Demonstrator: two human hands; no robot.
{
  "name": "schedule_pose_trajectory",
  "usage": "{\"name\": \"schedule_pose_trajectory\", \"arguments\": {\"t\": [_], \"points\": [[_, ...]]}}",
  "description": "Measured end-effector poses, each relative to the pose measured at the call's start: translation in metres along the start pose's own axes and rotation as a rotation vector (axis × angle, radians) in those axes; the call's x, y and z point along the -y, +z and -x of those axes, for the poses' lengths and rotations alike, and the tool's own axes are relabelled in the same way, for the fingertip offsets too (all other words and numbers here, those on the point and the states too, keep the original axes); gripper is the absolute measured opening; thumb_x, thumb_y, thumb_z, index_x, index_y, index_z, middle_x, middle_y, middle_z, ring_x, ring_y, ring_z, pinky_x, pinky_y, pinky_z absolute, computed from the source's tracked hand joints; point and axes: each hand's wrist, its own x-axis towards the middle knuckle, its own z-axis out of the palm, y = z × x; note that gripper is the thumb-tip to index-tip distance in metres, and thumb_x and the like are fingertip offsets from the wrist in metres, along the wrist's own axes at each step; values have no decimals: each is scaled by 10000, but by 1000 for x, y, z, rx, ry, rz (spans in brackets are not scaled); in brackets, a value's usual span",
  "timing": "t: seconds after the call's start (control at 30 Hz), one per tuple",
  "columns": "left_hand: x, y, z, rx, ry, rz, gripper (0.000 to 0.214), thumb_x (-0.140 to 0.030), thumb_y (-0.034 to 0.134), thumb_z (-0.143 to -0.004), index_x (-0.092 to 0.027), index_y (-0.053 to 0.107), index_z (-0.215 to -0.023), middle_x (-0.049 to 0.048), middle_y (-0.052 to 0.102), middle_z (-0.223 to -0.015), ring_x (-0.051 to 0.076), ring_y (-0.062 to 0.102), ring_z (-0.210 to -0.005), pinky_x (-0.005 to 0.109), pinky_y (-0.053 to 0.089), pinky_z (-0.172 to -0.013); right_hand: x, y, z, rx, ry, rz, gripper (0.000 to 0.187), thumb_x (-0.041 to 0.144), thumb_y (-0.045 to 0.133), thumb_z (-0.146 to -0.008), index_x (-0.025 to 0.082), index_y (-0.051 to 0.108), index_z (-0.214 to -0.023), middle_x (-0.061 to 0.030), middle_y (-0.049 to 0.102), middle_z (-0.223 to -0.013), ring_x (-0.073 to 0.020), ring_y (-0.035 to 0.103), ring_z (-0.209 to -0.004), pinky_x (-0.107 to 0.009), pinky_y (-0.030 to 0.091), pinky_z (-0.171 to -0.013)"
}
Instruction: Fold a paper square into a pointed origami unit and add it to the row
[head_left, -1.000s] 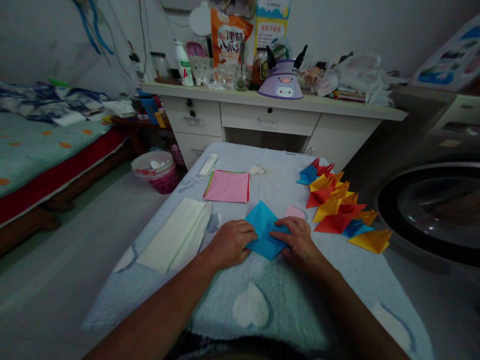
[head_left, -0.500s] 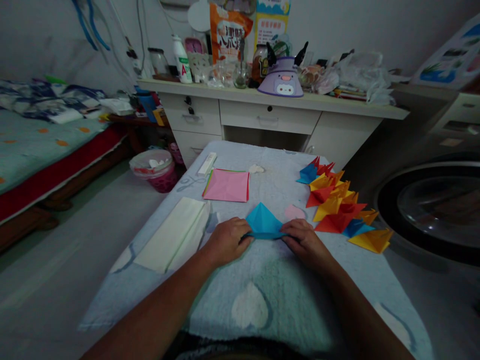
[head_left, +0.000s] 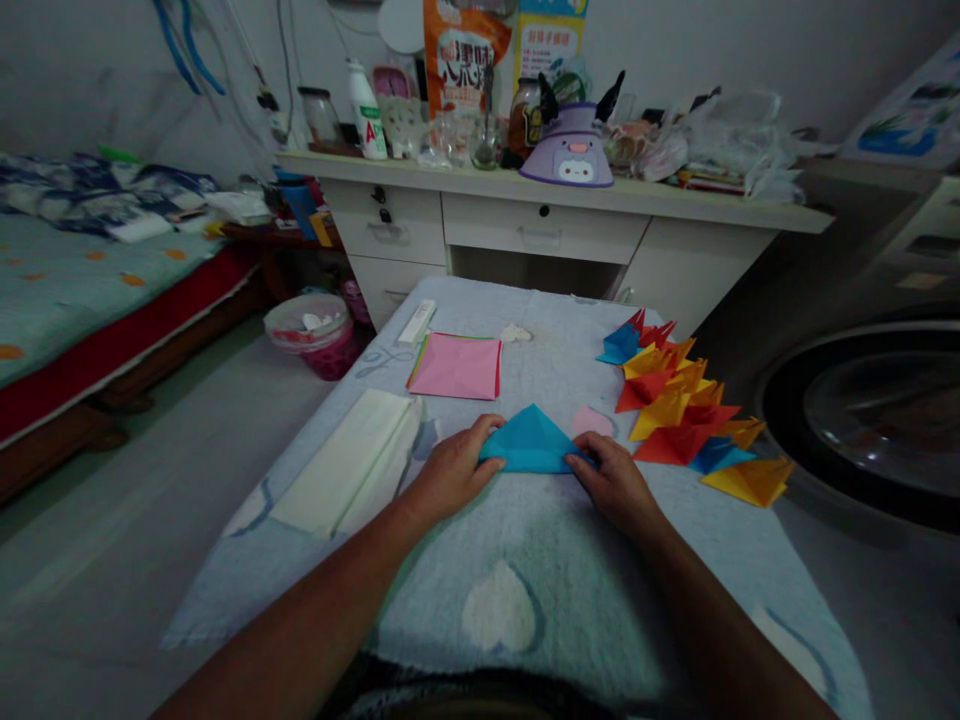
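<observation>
Blue triangular paper [head_left: 531, 446]: just doubled over, our fold taking shape!
Left hand [head_left: 452, 467]: pinching one end.
Right hand [head_left: 616, 478]: gripping the other.

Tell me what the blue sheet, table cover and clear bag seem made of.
Blue sheet: matte paper, by its straight, crisp fold. Table cover: probably cloth, dull and softly textured. Clear bag: likely thin plastic, slightly shiny, see-through and crumpled.

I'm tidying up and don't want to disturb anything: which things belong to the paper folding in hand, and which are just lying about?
Seem to belong:
blue paper, between the left hand and right hand
folded papers on the right
pink-topped paper stack

Seem just lying about:
purple visor
white bottle
orange bag
</observation>
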Motion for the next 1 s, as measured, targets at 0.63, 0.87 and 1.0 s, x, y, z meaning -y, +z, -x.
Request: {"name": "schedule_pose_trajectory", "arguments": {"t": [0.63,0.87,1.0], "points": [[0,9,0,-12,37,-436,584,-278,530,-911,-229,330,-1457,99,686,-1021,259,639,-913,379,479,-820,7,6,3,-62,-1,174,229,276,592,-802,212,605,-1022,-37,629,-813,-237,583,-834,-400,373,-832],[-5,13,0,-61,45,-517,591,-264,539,-891,-194,354,-1448,100,646,-1024,274,586,-942,422,469,-850,6,8,3,-37,-2,204,208,288,569,-829,224,647,-1011,-51,657,-839,-245,581,-859,-413,375,-858],[-10,13,2,-122,54,-517,519,-221,578,-847,-250,482,-1357,96,580,-1125,283,527,-1019,443,457,-881,6,9,3,-46,-3,215,208,283,564,-830,230,653,-1010,-52,667,-855,-246,588,-864,-413,377,-855]]}}
